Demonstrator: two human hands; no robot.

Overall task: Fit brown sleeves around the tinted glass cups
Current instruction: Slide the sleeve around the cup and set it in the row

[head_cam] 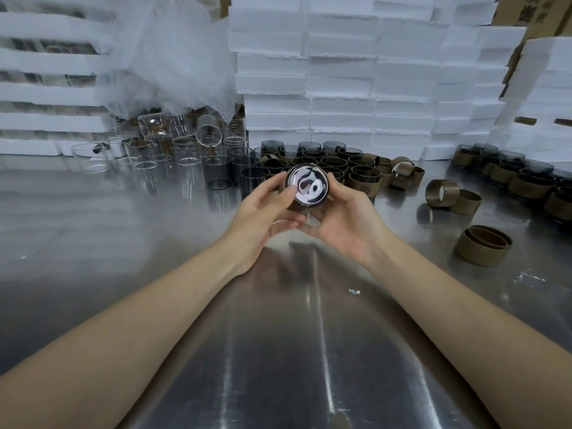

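Both hands hold one tinted glass cup (307, 186) above the steel table, its round base or mouth turned toward me and reflecting light. My left hand (268, 212) grips its left side, thumb on the rim. My right hand (343, 213) curls round its right side. A dark band shows at the cup's edge; whether it is a sleeve is unclear. Behind it stand bare tinted cups (250, 174) and tinted cups with brown sleeves (334, 164). Loose brown sleeves (483, 245) lie at the right.
Clear glass cups (182, 150) crowd the back left under plastic wrap (173, 57). White foam trays (340, 72) are stacked along the back. More sleeved cups (507, 174) sit at the far right. The steel table (154, 243) reaches to the near edge.
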